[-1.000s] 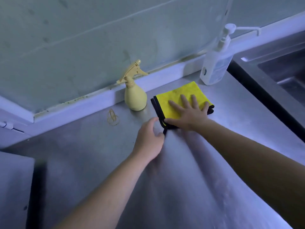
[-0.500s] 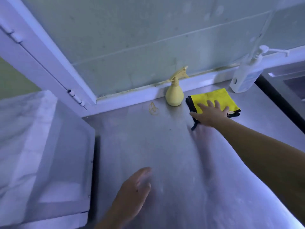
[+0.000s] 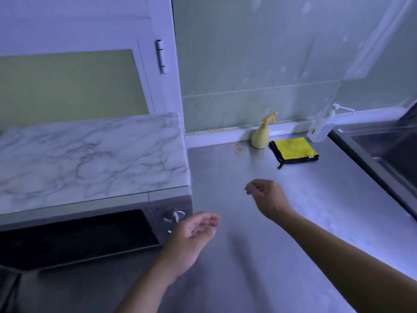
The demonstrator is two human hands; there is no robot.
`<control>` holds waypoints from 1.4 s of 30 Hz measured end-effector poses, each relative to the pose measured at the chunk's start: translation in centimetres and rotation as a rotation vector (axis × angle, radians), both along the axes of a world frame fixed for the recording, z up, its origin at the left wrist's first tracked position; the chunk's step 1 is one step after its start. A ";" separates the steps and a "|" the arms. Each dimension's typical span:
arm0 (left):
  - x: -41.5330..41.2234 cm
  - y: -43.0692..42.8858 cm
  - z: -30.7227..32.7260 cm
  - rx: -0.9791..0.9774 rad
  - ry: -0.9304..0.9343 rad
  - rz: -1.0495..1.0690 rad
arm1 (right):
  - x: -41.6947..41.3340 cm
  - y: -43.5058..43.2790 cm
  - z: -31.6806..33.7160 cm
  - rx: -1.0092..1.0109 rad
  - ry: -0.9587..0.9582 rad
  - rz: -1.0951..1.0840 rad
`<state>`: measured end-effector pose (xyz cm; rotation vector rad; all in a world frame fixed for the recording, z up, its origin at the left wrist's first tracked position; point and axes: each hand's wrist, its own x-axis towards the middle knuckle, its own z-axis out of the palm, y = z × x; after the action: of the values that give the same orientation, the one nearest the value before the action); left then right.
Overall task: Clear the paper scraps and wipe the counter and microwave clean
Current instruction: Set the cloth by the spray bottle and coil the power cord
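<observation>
The folded yellow cloth [image 3: 293, 148] lies at the back of the steel surface [image 3: 327, 218]. Just left of it stand a spray bottle [image 3: 261, 137] and a rubber band [image 3: 238, 149]; to its right are a pump bottle [image 3: 320, 129] and the sink [image 3: 390, 154] edge; well left is the microwave [image 3: 79, 236]. Nearer than the cloth, the left hand [image 3: 191, 236] and right hand [image 3: 268, 197] hover loosely curled, holding nothing.

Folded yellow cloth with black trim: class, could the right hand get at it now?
Probably yes: the right hand holds nothing, and bare steel counter lies between it and the yellow cloth.
</observation>
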<state>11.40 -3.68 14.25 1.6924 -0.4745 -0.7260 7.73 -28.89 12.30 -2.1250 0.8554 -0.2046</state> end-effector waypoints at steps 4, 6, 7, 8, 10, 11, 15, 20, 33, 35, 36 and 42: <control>0.0 5.3 2.6 -0.068 -0.094 -0.032 | -3.2 5.1 0.9 0.073 -0.024 -0.074; 0.8 6.2 4.1 -0.066 -0.165 -0.023 | -4.1 6.6 1.0 0.096 -0.013 -0.114; 1.3 6.2 4.9 -0.063 -0.206 -0.011 | -4.4 7.0 1.0 0.108 -0.009 -0.128; 1.8 6.0 5.8 -0.060 -0.247 -0.006 | -4.7 7.4 1.1 0.126 -0.011 -0.140; 2.9 5.0 7.5 -0.050 -0.330 -0.023 | -4.9 7.5 1.2 0.151 -0.020 -0.157; 3.6 4.2 8.1 -0.031 -0.391 -0.027 | -4.8 7.1 1.2 0.156 -0.021 -0.165; 7.9 0.0 8.6 0.175 -0.660 0.054 | -3.4 4.1 0.3 0.169 -0.016 -0.184; 14.5 -6.0 7.1 0.981 -0.831 -0.066 | 0.0 -0.8 -3.7 0.200 0.054 -0.184; 19.2 -9.5 3.3 1.111 -0.889 0.244 | 19.4 -15.1 -16.2 -0.124 0.190 -0.109; 19.1 -9.6 3.3 1.115 -0.896 0.250 | 21.7 -16.4 -17.3 -0.217 0.213 -0.111; 19.1 -9.6 3.3 1.116 -0.897 0.252 | 22.6 -17.1 -17.6 -0.257 0.222 -0.110; 19.0 -9.4 3.3 1.106 -0.901 0.270 | 24.9 -19.8 -18.5 -0.409 0.184 -0.066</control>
<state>30.37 -13.06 17.51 3.0615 -0.4483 0.1083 32.66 -48.71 -6.19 -2.5275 1.0631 -0.2369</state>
